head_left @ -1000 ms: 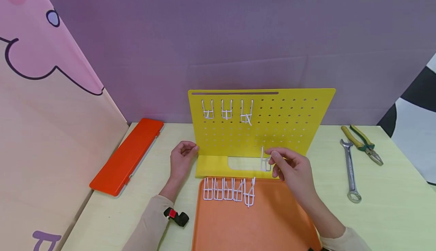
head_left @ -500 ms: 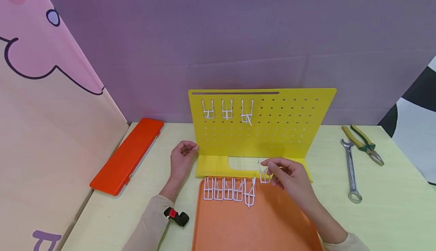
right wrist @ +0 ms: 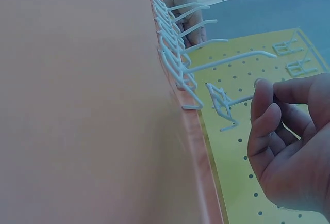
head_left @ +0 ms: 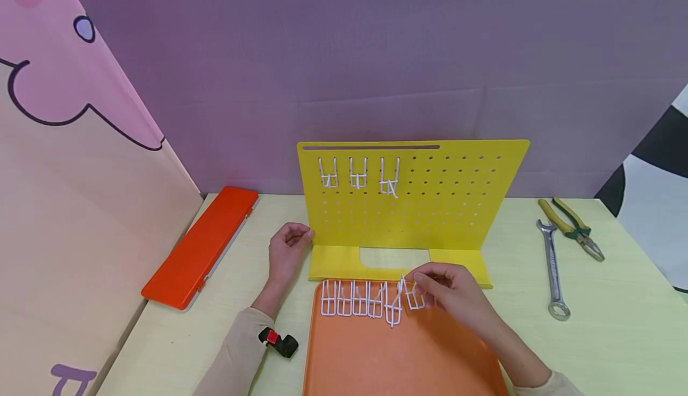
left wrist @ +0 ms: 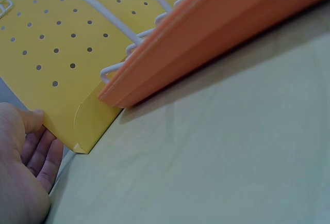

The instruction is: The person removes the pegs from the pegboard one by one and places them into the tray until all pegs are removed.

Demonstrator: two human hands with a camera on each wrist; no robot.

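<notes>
My right hand pinches a white wire pegboard hook by its prong between thumb and fingers. In the right wrist view this hook hangs beside the row of other hooks. Several white hooks line the far edge of the orange tray. Behind it stands a yellow pegboard with three hooks mounted along its upper left. My left hand grips the board's lower left edge; in the left wrist view the thumb lies at the edge and the other fingers are partly hidden behind it.
A red case lies at the left of the table. To the right are a wrench and yellow-green pliers. A purple cloth backdrop rises behind the board.
My right hand has brought the hook down and toward me, from in front of the board's base to the tray's far edge beside the hook row. My left hand stays in place.
</notes>
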